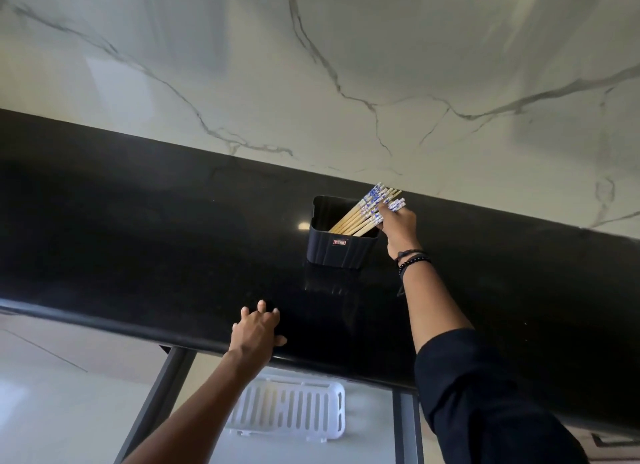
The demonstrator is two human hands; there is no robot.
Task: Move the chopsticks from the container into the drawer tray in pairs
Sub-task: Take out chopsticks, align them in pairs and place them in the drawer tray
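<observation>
My right hand pinches the patterned tops of the chopsticks leaning in the container (left hand spread flat on the countertop); an uneven lift may snag neighbouring sticks, spilling them.

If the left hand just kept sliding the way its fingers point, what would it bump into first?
The left hand lies flat on the black countertop, fingers pointing away toward the marble wall. That stretch of counter looks bare, so probably the wall. The black container sits off to the right, though depth is hard to judge.
</observation>
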